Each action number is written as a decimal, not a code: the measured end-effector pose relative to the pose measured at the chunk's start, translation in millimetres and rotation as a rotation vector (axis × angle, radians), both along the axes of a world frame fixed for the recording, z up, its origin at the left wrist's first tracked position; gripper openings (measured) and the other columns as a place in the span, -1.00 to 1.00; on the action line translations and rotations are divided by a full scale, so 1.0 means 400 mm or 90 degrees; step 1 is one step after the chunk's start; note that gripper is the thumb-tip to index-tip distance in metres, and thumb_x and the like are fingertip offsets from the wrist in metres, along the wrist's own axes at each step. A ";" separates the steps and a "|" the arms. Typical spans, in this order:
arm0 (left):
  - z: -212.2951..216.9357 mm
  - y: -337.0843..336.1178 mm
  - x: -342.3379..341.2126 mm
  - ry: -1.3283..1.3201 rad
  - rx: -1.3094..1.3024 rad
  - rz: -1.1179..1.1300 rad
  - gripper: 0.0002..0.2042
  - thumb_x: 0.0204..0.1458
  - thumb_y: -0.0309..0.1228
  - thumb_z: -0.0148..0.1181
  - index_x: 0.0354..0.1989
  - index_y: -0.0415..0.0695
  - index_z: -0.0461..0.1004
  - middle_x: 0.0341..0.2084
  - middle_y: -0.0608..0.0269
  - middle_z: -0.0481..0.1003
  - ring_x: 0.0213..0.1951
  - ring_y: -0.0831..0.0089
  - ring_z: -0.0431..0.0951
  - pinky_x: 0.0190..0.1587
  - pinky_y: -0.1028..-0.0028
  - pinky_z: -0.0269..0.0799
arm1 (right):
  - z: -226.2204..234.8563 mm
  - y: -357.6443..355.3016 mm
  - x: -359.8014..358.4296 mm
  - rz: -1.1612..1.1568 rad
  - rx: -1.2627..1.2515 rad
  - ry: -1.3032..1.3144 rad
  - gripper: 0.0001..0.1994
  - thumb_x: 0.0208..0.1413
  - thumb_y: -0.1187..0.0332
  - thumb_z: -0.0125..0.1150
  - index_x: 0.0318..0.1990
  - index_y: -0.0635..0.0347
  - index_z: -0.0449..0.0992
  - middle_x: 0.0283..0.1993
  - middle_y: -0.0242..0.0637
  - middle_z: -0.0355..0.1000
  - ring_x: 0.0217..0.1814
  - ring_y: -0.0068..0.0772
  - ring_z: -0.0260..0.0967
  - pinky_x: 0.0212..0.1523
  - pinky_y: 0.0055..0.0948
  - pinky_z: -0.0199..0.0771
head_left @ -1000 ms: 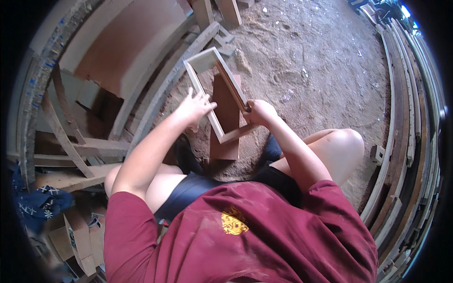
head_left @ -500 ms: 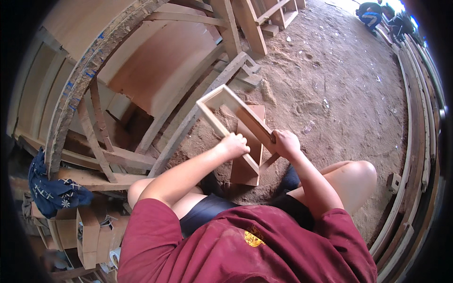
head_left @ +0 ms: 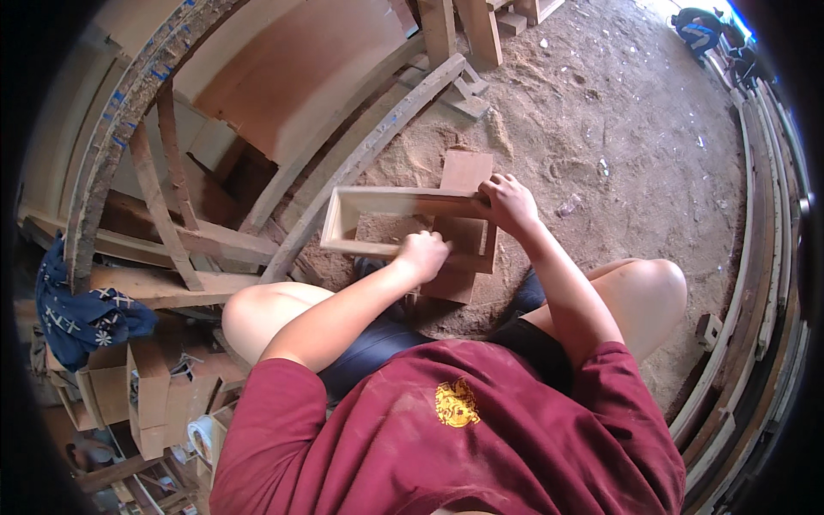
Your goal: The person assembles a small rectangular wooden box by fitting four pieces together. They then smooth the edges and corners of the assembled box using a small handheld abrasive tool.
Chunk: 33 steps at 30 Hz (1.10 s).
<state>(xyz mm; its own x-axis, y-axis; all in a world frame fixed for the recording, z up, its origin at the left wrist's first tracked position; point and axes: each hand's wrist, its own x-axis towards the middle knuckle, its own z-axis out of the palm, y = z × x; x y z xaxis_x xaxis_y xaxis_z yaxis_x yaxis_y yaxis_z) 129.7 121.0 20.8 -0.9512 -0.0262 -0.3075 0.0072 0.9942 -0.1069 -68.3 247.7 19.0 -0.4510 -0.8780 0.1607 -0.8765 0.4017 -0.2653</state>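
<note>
A rectangular open wooden frame (head_left: pixel 330 221) lies across in front of me, its long sides running left to right. My left hand (head_left: pixel 423 256) is closed on its near long side. At the far right corner, my right hand (head_left: pixel 511 204) grips the frame with its fingers bent over the edge; a dark patch shows by its fingertips, too unclear to name. Beneath the frame is a flat reddish-brown board (head_left: pixel 468 170), with its far and near ends showing. The frame's opening shows the board and the sandy ground.
Sandy ground (head_left: pixel 592 112) surrounds me. Left stands a curved wooden structure (head_left: pixel 103 129) with slanting struts; a dark blue patterned cloth (head_left: pixel 81 313) hangs below it. Wooden boxes (head_left: pixel 154 395) sit lower left. Long planks (head_left: pixel 755 257) line the right side. A person (head_left: pixel 699 34) crouches far right.
The frame has turned from a steep slant to lying nearly level from left to right. My right hand has moved farther from me, while my left hand has shifted slightly and stays on the near side.
</note>
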 end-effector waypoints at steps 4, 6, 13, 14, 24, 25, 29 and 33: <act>-0.001 -0.069 0.001 0.015 0.078 0.061 -0.70 -0.15 -0.44 0.25 -0.16 -0.05 0.52 -0.35 0.13 0.57 -0.21 0.18 0.65 -0.24 0.22 0.61 | 0.043 0.000 0.001 -0.068 -0.122 -0.033 -0.68 0.12 0.02 0.26 -0.29 0.11 0.59 -0.21 -0.21 0.53 -0.11 -0.11 0.49 -0.09 -0.20 0.51; -0.008 -0.077 0.005 0.054 0.083 0.050 -0.71 -0.15 -0.45 0.24 -0.17 -0.06 0.52 -0.37 0.15 0.57 -0.23 0.19 0.65 -0.21 0.21 0.61 | 0.105 0.001 0.011 -0.138 0.096 -0.201 -0.64 0.14 0.02 0.24 -0.20 0.15 0.61 -0.22 -0.07 0.58 -0.09 -0.08 0.55 -0.05 -0.13 0.52; -0.066 -0.017 -0.035 0.028 0.105 0.027 -0.76 0.10 -0.33 0.09 -0.06 0.05 0.52 -0.23 0.17 0.63 -0.11 0.15 0.64 0.03 -0.22 0.39 | 0.028 0.002 0.020 -0.271 0.044 -0.430 0.04 -0.23 -0.37 0.40 0.33 0.15 0.28 -0.03 -0.01 0.57 0.05 -0.04 0.54 0.06 -0.20 0.50; -0.041 0.003 -0.052 -0.004 0.154 0.041 -0.77 0.08 -0.37 0.12 -0.08 0.01 0.52 -0.26 0.12 0.64 -0.15 0.11 0.66 -0.04 -0.12 0.48 | -0.020 0.023 0.015 -0.267 0.108 -0.332 0.01 -0.24 -0.33 0.43 0.30 0.16 0.29 -0.02 0.00 0.56 0.07 -0.01 0.52 0.06 -0.18 0.50; 0.029 0.034 -0.101 -0.061 0.163 -0.085 -0.82 0.08 -0.40 0.11 -0.19 -0.04 0.59 -0.33 0.12 0.65 -0.24 0.18 0.69 -0.20 0.18 0.60 | -0.133 0.125 0.036 -0.252 -0.133 -0.568 -0.50 -0.08 0.28 0.23 0.10 0.12 0.48 -0.19 -0.07 0.58 -0.14 -0.21 0.56 -0.07 -0.28 0.52; 0.035 0.029 -0.106 -0.043 0.155 -0.095 -0.82 0.11 -0.39 0.06 -0.19 -0.02 0.59 -0.32 0.13 0.66 -0.24 0.19 0.69 -0.21 0.19 0.60 | -0.155 0.106 0.033 -0.235 -0.198 -0.571 -0.50 -0.08 0.29 0.23 0.10 0.13 0.47 -0.20 -0.08 0.58 -0.14 -0.23 0.56 -0.08 -0.28 0.52; 0.022 -0.061 -0.076 0.047 0.082 -0.046 -0.86 0.09 -0.36 0.09 -0.20 0.02 0.52 -0.47 0.18 0.62 -0.34 0.22 0.69 -0.34 0.22 0.60 | -0.153 0.005 0.022 -0.226 -0.193 -0.547 -0.53 -0.08 0.27 0.21 0.06 0.19 0.47 -0.22 -0.09 0.56 -0.19 -0.18 0.51 -0.12 -0.22 0.51; 0.025 -0.094 -0.049 0.002 0.082 -0.029 -0.81 0.02 -0.41 0.18 -0.17 -0.02 0.49 -0.45 0.15 0.63 -0.32 0.17 0.68 -0.30 0.20 0.59 | -0.084 -0.049 0.057 -0.240 -0.071 -0.489 -0.51 -0.03 0.22 0.15 0.11 0.12 0.44 -0.14 0.13 0.55 -0.03 0.15 0.52 -0.02 -0.05 0.49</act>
<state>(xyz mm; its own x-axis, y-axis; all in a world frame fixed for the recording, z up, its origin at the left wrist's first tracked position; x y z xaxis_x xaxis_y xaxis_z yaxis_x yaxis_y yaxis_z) 110.2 83.3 30.7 -0.9516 0.0559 -0.3023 0.0520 0.9984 0.0210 -45.4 227.9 -14.6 -0.7281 -0.6449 -0.2322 -0.2514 0.5664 -0.7849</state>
